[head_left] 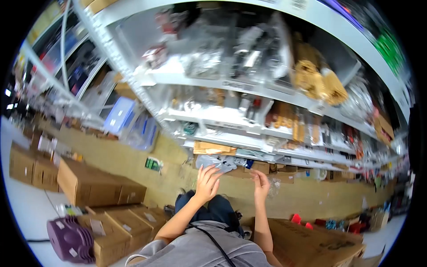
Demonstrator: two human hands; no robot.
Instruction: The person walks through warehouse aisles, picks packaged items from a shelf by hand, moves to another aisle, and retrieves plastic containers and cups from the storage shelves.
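Observation:
My left hand is raised in front of my body with its fingers stretched and slightly apart, holding nothing visible. Across from it, my right hand has its fingers bent together in a pinch; whatever lies between them is too small to make out. A crumpled clear plastic piece shows just beside the right hand, and I cannot tell whether it touches the hand or lies on the floor. Beyond the left hand, a grey plastic bag rests at the foot of the shelving.
White shelving packed with bagged goods and yellow rolls rises ahead. Cardboard boxes and purple plastic items stand at left. A large carton is close on the right. Blue-lidded bins sit beyond the shelf post.

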